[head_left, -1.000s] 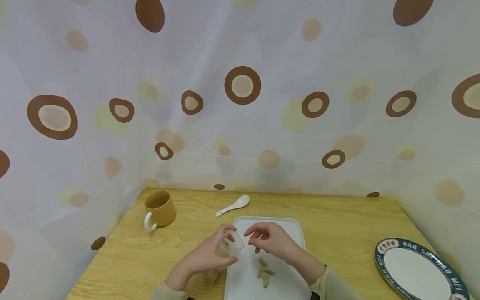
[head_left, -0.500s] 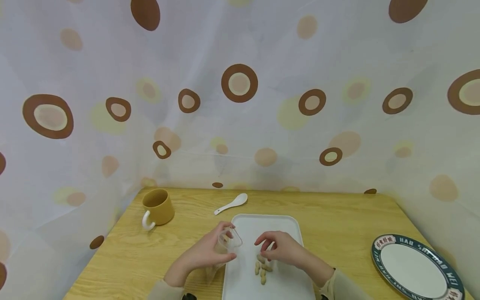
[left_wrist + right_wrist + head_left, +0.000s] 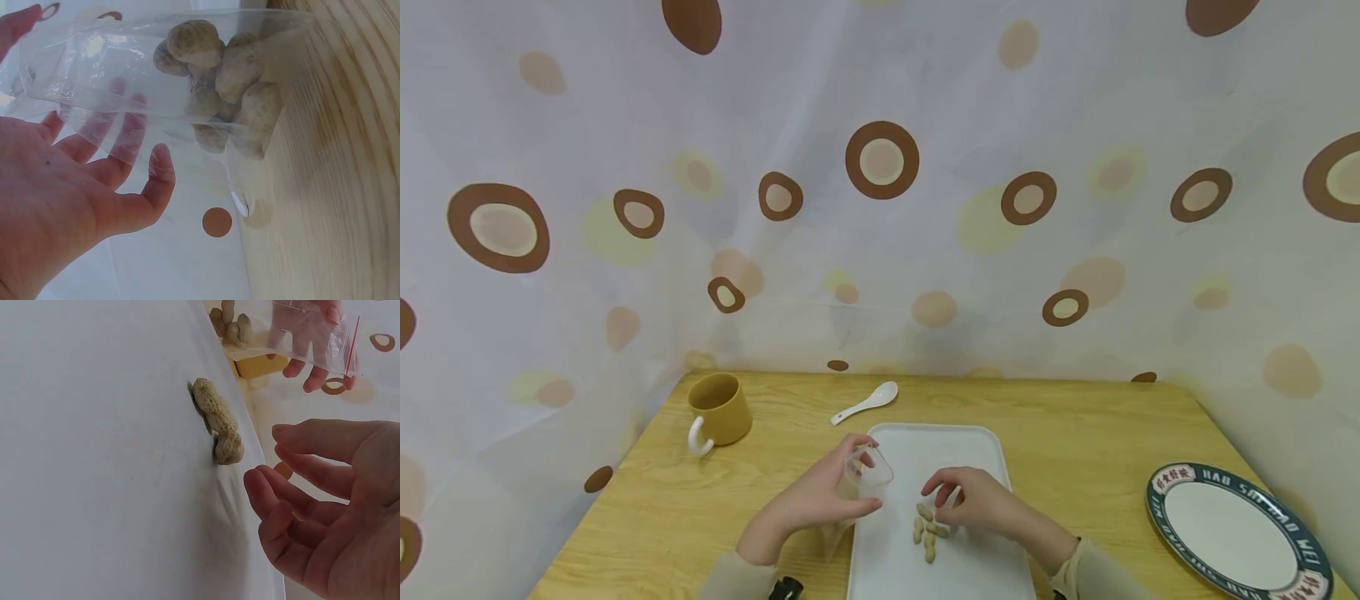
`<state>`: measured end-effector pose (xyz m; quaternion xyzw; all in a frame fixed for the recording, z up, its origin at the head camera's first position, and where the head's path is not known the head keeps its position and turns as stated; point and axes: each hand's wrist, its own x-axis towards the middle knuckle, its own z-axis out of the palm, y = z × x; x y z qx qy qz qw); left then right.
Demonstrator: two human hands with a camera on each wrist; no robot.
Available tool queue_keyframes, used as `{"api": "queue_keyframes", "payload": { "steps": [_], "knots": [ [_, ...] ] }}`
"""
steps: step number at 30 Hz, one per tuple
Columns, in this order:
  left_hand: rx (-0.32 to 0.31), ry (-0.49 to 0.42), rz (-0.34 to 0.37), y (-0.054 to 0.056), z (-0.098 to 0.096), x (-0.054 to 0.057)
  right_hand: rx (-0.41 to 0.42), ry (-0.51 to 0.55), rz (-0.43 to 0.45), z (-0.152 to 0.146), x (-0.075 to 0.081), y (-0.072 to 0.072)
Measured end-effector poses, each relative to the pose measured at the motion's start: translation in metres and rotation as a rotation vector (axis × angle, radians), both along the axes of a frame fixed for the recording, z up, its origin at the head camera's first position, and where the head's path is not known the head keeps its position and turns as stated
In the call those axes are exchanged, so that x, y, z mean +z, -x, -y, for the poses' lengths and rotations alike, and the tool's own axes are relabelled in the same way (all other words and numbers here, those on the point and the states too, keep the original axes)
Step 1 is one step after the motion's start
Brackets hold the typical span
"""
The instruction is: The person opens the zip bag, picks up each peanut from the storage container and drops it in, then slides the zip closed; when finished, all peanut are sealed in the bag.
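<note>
In the head view, my left hand (image 3: 816, 502) holds a clear zip bag (image 3: 871, 468) by its mouth, thumb and fingers spread around it so that it gapes toward the right. Several unshelled peanuts (image 3: 240, 69) lie in the bottom of the bag, as the left wrist view shows. On a white tray (image 3: 940, 446), several loose peanuts (image 3: 930, 546) form a small group. Right beside them hovers my right hand (image 3: 976, 502), its fingers loosely bent. From the right wrist view, nothing sits between its thumb and fingers, and a peanut (image 3: 219, 419) lies just ahead of the fingertips.
A mustard mug (image 3: 722, 412) with a white handle stands at the back left of the wooden table (image 3: 1075, 425). Behind the tray lies a white spoon (image 3: 868, 402). An oval plate (image 3: 1225, 542) with a dark green lettered rim is at the right. A patterned curtain surrounds the table.
My right hand has come away from the bag's mouth and down to the right, over to the loose peanuts. My left hand keeps the bag in nearly the same spot.
</note>
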<state>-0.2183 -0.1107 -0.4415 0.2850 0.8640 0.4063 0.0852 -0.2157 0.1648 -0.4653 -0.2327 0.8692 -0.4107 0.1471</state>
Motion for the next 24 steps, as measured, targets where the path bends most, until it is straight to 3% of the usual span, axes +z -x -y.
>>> {"api": "queue_keyframes", "payload": {
  "steps": [18,24],
  "knots": [
    [0.002,0.007,0.003,0.001,0.006,0.004,0.034,-0.043,-0.003,0.000,-0.014,0.003],
    [0.005,-0.002,0.012,0.001,0.008,0.000,0.032,-0.041,-0.012,0.001,-0.014,0.003]
  ]
}}
